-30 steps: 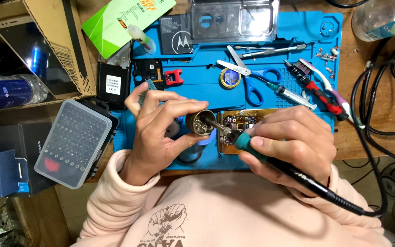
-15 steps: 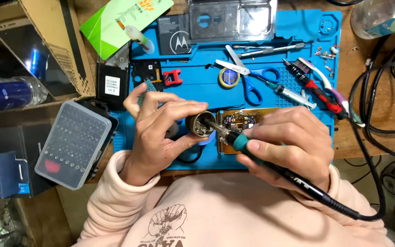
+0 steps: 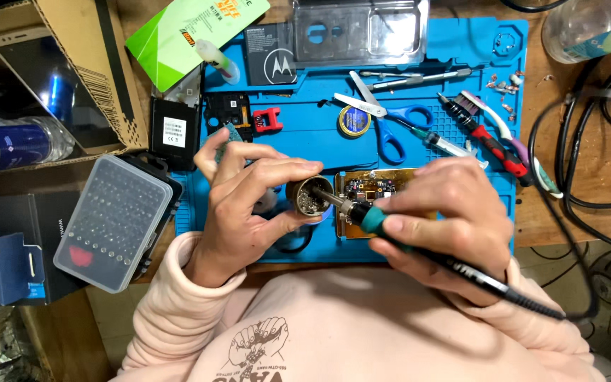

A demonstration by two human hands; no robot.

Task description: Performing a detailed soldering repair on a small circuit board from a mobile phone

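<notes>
The wooden bench (image 3: 602, 170) carries a blue work mat (image 3: 319, 141) that fills the middle of the view, with a cardboard box (image 3: 72, 64) at 10 o'clock from it and a clear-lidded bit case (image 3: 114, 223) lying at 8 o'clock, just off the mat's edge. The left hand (image 3: 249, 205) sits near the mat's centre, its fingers (image 3: 277, 173) wrapped around a small round tin of brass cleaning wool (image 3: 310, 197), held tilted with its mouth toward 3 o'clock. The right hand (image 3: 447, 219), at 3 o'clock from the tin, has its fingers clenched pen-style around a soldering iron (image 3: 390, 230) with a teal collar and black handle; the metal tip reaches to 10 o'clock and pokes into the wool. A gold-framed circuit board (image 3: 373, 191) lies flat on the mat just behind the iron, partly covered by the right hand. Blue-handled scissors (image 3: 390, 120) rest at 12 o'clock from the board, a red-handled screwdriver (image 3: 486, 138) at 2 o'clock, and a small solder-wick reel (image 3: 354, 121) beside the scissors.
</notes>
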